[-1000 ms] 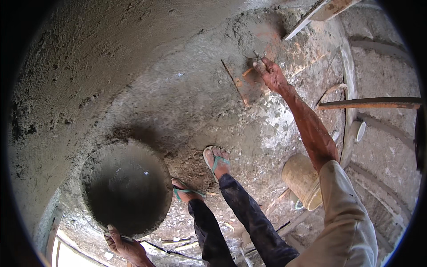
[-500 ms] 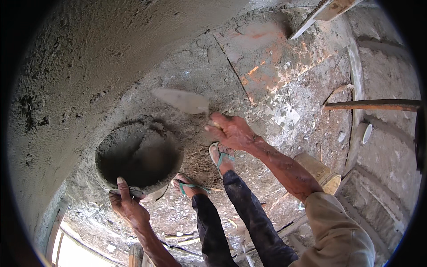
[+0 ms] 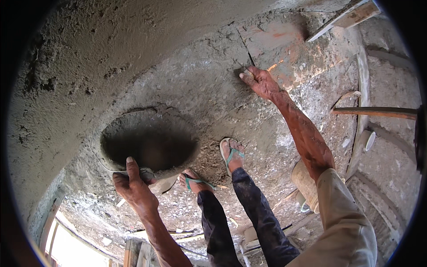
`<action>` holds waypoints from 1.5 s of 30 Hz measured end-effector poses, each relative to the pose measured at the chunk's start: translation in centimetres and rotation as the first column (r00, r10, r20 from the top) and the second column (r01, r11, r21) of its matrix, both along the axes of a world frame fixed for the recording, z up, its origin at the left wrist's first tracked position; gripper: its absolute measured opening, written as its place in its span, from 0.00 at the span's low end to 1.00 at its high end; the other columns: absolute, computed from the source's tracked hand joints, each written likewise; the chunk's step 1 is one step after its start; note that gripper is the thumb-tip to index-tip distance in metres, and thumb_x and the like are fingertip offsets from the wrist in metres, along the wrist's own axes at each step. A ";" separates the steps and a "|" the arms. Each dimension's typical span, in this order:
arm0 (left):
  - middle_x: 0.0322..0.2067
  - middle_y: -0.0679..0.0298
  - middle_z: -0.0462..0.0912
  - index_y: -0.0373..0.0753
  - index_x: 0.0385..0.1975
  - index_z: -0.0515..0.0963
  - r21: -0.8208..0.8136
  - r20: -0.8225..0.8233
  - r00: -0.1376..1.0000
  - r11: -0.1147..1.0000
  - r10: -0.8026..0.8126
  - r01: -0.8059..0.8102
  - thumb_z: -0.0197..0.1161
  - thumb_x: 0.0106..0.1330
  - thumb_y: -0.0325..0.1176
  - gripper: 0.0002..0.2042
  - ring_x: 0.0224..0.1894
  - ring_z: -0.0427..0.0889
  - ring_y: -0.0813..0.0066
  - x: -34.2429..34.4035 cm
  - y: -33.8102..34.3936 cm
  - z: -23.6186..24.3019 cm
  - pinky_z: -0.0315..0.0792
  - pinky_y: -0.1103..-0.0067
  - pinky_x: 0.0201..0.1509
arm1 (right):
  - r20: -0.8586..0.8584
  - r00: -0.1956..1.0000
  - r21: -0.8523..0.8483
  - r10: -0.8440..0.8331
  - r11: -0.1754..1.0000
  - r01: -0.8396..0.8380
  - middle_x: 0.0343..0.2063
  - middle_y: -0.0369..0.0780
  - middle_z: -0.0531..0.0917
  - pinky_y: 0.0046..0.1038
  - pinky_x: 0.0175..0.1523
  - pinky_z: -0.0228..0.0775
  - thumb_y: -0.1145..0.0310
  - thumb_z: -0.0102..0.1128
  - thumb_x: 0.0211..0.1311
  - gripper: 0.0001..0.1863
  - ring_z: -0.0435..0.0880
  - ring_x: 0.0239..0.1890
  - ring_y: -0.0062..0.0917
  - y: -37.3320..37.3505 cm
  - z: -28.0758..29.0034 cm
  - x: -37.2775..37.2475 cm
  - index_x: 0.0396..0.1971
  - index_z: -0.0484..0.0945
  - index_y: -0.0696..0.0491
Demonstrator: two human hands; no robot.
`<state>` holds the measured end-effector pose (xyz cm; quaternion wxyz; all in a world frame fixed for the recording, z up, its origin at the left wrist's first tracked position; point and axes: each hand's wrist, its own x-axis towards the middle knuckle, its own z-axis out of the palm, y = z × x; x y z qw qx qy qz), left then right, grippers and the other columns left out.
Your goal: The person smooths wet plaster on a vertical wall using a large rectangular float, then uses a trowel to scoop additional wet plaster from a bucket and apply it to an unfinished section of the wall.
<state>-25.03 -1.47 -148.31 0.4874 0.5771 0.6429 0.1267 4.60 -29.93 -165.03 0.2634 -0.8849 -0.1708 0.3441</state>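
Note:
My left hand (image 3: pixel 137 189) grips the near rim of a round bucket (image 3: pixel 118 129), thumb over the edge. The bucket is tilted toward me, and grey mortar coats its inside wall; its bottom lies in dark shadow. Up and to the right, my right hand (image 3: pixel 263 83) is closed round the handle of a trowel (image 3: pixel 242 71) at the mortar-smeared surface ahead. The trowel's blade is turned nearly edge-on and mostly hidden from view. Wet grey mortar (image 3: pixel 200 75) covers the surface around it, beside a dark straight gap.
A rough plastered wall (image 3: pixel 89 58) rises at the left. My sandalled feet (image 3: pixel 232 153) stand on debris-strewn ground. At the right are a dirty pail (image 3: pixel 306 180), a wooden bar (image 3: pixel 376 112) and a white cup-like container (image 3: pixel 370 140). A board (image 3: pixel 344 20) juts in at the top right.
My right hand has moved up and to the right with the trowel, away from the bucket; its blade no longer shows broadside. My left hand still holds the bucket, which has tipped more.

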 end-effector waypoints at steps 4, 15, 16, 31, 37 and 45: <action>0.20 0.66 0.77 0.38 0.33 0.74 -0.012 0.035 0.999 1.000 -0.026 0.026 0.65 0.73 0.41 0.13 0.18 0.72 0.81 0.7 -0.2 -0.2 0.68 0.82 0.18 | 0.079 0.991 0.171 0.107 0.978 -0.119 0.36 0.52 0.86 0.28 0.45 0.75 0.55 0.61 0.75 0.22 0.82 0.38 0.23 -1.1 -2.4 -0.8 0.52 0.76 0.60; 0.23 0.65 0.79 0.37 0.41 0.73 -0.024 -0.030 0.999 1.000 -0.016 0.015 0.66 0.73 0.40 0.13 0.19 0.74 0.81 1.1 0.1 -1.3 0.68 0.82 0.18 | 0.353 0.813 0.244 0.463 0.794 -0.557 0.14 0.44 0.77 0.40 0.22 0.74 0.54 0.56 0.76 0.17 0.79 0.14 0.33 8.2 3.2 -14.8 0.51 0.69 0.52; 0.23 0.65 0.79 0.37 0.41 0.73 -0.016 -0.031 1.000 1.000 -0.008 0.007 0.66 0.73 0.40 0.14 0.19 0.74 0.80 1.1 0.1 -1.1 0.68 0.82 0.18 | 0.456 0.767 0.283 0.450 0.744 -0.605 0.14 0.44 0.77 0.39 0.21 0.74 0.54 0.56 0.76 0.18 0.79 0.14 0.32 8.2 3.4 -15.3 0.51 0.69 0.52; 0.22 0.64 0.80 0.35 0.41 0.72 0.026 -0.007 1.000 0.999 -0.028 0.028 0.66 0.74 0.43 0.16 0.18 0.74 0.81 -0.2 1.4 -1.4 0.66 0.83 0.17 | 0.241 0.970 0.343 -0.037 0.938 -0.050 0.30 0.49 0.86 0.35 0.45 0.78 0.59 0.58 0.77 0.22 0.89 0.37 0.33 -0.1 -4.7 -1.1 0.58 0.73 0.61; 0.33 0.57 0.83 0.33 0.46 0.72 -0.026 0.011 0.999 0.999 -0.037 0.038 0.67 0.72 0.46 0.21 0.27 0.82 0.75 0.8 0.9 -2.5 0.78 0.79 0.21 | -0.045 0.983 0.011 0.178 0.984 -0.178 0.27 0.49 0.85 0.33 0.43 0.76 0.57 0.60 0.74 0.25 0.86 0.32 0.32 5.0 0.1 -5.2 0.59 0.72 0.62; 0.20 0.59 0.80 0.31 0.36 0.74 0.078 0.005 1.000 0.997 0.000 0.000 0.67 0.72 0.40 0.16 0.15 0.73 0.78 1.6 1.3 -2.6 0.66 0.80 0.16 | 0.219 0.806 0.177 0.550 0.790 -0.587 0.13 0.47 0.72 0.41 0.28 0.72 0.56 0.58 0.74 0.14 0.80 0.20 0.37 13.4 1.7 -12.3 0.42 0.74 0.54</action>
